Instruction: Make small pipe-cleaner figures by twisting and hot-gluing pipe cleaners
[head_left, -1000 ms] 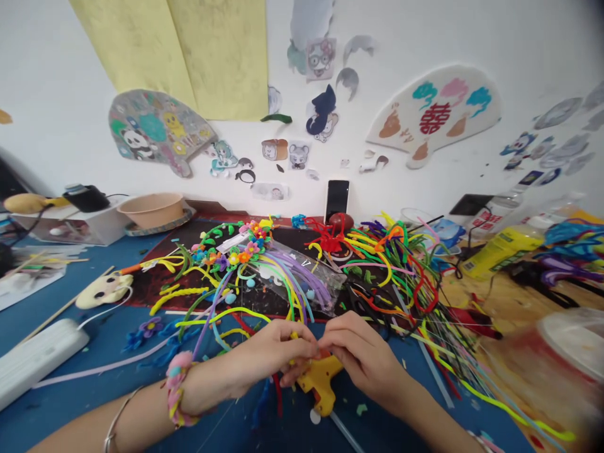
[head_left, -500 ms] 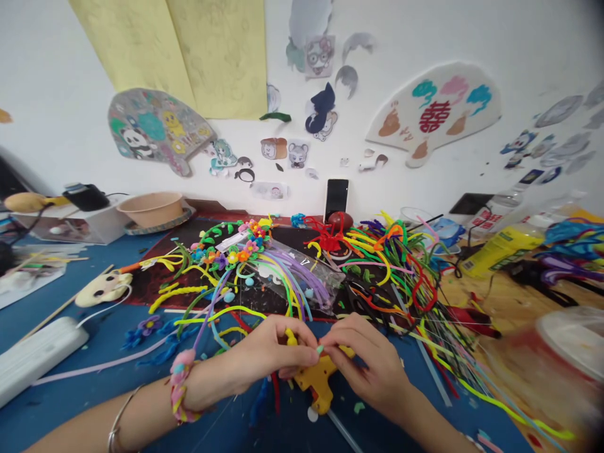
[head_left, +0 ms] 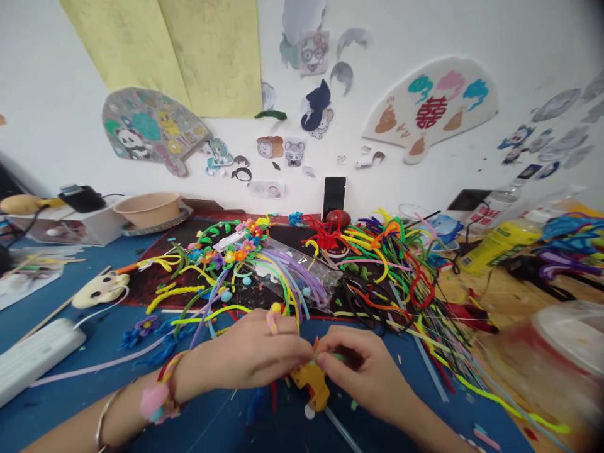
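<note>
Over the yellow glue gun (head_left: 312,385), the person's right hand (head_left: 367,363) pinches a small piece (head_left: 339,357), apparently green; the left hand (head_left: 250,352) curls beside it, any hold hidden.

White wall (head_left: 401,38): bright and fairly even beyond the hands, darkening at the far upper corner to their right
Blue tabletop (head_left: 382,434): dimmer just below the hands, shadows soft
Left hand (head_left: 250,352), right hand (head_left: 365,368): backs lit, fingertips slightly soft
Plastic packet (head_left: 330,279): small glints, beyond the hands
Tub (head_left: 573,336): heavily blurred, right of the right hand
Power strip (head_left: 44,355): stretched, well left of the left hand
</note>
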{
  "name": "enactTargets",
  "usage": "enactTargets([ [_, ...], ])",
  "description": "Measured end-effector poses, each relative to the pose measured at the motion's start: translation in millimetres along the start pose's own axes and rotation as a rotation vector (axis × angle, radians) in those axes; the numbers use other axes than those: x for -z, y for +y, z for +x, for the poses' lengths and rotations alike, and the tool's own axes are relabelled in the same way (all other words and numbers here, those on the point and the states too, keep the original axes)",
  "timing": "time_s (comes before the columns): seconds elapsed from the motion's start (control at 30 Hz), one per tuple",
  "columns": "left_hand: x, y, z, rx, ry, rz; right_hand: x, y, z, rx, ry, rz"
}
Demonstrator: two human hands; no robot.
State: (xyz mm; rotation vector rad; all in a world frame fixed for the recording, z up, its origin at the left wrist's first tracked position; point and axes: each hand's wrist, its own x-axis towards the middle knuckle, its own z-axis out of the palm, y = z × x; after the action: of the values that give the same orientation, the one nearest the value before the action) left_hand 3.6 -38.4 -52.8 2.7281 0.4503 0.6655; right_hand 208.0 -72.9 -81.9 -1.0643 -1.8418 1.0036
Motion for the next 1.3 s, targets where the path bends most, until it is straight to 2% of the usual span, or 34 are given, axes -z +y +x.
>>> enactTargets([
  [0.1, 8.1, 4.3, 0.0, -0.150, -0.130, 0.280, -3.0, 0.2, 0.5, -0.055, -0.059, 0.060],
  [0.23, 13.8, 12.1, 0.7, -0.278, -0.164, 0.411, -5.1, 0.2, -0.3, -0.099, -0.092, 0.138],
  [0.4, 12.4, 13.5, 1.9, -0.276, -0.224, 0.492, -6.5, 0.8, 0.3, -0.089, -0.056, 0.060],
  [0.5, 6.2, 13.0, 2.2, -0.212, -0.230, 0.567, -13.7, 4.4, -1.1, -0.104, 0.052, 0.008],
  [0.67, -10.3, 7.8, 1.4, -0.124, -0.186, 0.650, -30.5, 15.0, -6.5, -0.103, 0.273, 0.005],
  [0.8, -16.7, 3.5, -1.3, -0.063, -0.097, 0.560, -32.2, 18.2, -8.6, 0.076, 0.375, -0.119],
  [0.97, -16.6, 4.0, -5.4, 0.059, 0.093, 0.391, -22.8, 11.0, -7.2, 0.249, 0.377, -0.154],
  [1.1, -16.2, 8.3, -7.0, 0.138, 0.106, 0.253, -22.2, 8.9, -7.8, 0.297, 0.380, -0.141],
  [1.3, -22.7, 12.4, -8.4, 0.150, 0.171, 0.269, -28.4, 11.2, -11.5, 0.303, 0.457, -0.140],
])
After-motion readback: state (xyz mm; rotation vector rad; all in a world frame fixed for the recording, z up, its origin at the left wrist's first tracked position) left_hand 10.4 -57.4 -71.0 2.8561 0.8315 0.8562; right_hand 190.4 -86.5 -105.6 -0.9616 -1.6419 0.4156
